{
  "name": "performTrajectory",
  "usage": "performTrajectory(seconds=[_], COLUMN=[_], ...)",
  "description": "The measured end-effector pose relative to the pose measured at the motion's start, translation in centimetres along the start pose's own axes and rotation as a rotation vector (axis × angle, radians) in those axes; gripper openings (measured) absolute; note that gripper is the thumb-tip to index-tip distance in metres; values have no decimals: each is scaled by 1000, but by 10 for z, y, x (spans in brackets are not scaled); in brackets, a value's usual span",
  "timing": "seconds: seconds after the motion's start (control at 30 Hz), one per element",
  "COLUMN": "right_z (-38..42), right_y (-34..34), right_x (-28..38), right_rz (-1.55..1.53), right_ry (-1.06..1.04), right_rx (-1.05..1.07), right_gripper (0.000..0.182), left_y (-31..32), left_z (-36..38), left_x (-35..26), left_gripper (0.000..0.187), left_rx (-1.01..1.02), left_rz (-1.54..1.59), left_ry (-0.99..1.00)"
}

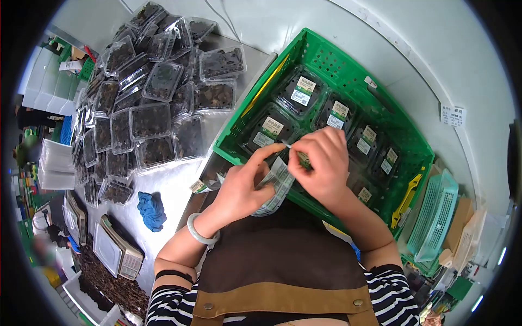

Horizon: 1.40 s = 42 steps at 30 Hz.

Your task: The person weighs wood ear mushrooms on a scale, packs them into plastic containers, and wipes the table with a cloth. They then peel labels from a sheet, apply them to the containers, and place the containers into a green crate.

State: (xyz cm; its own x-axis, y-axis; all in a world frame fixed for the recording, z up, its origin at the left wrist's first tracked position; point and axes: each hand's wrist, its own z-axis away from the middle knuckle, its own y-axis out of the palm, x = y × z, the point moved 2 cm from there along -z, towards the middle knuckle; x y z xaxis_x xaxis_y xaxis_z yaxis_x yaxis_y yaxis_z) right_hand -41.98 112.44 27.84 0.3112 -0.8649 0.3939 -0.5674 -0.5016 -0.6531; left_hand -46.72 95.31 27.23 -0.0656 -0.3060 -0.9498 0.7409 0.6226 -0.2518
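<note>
My left hand [244, 187], with a pale bangle at the wrist, holds a curled strip of printed labels [280, 182]. Its index finger reaches toward my right hand [321, 163], whose thumb and forefinger pinch a small whitish piece, apparently a label's edge [288, 145]. Both hands hover over the near side of a green plastic crate [348, 79]. Clear clamshell boxes with dark contents sit inside it, such as a labelled box [269, 130] by my left fingers and another labelled box [299, 95] behind. My hands partly hide the boxes below.
A tall heap of unlabelled clamshell boxes [157, 125] covers the steel table [176, 187] on the left. Near it lie a blue cloth [151, 211] and a weighing scale [117, 247]. Teal baskets [435, 214] stand right of the crate, against the white wall [451, 65].
</note>
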Motion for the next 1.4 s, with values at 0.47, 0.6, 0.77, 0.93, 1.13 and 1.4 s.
performTrajectory(seconds=[0.47, 0.6, 0.77, 0.93, 1.13, 1.4], right_z=[3, 0, 23, 1, -5, 21], right_y=[17, 41, 110, 100, 49, 23], right_x=[-46, -120, -250, -231, -93, -19], right_rz=[-656, -627, -205, 300, -961, -545], right_ry=[512, 970, 1049, 1038, 887, 580], right_rx=[287, 187, 170, 402, 371, 290], right_gripper=[13, 12, 26, 40, 30, 19], left_y=[-20, -32, -35, -37, -31, -18], left_z=[-26, -31, -39, -46, -52, -49], left_x=[21, 26, 30, 31, 32, 17], left_gripper=[67, 69, 61, 56, 51, 10], left_rx=[198, 81, 13, -2, 9, -106], left_rz=[364, 424, 437, 412, 434, 40], left_ry=[-180, -188, -108, -92, -19, 292])
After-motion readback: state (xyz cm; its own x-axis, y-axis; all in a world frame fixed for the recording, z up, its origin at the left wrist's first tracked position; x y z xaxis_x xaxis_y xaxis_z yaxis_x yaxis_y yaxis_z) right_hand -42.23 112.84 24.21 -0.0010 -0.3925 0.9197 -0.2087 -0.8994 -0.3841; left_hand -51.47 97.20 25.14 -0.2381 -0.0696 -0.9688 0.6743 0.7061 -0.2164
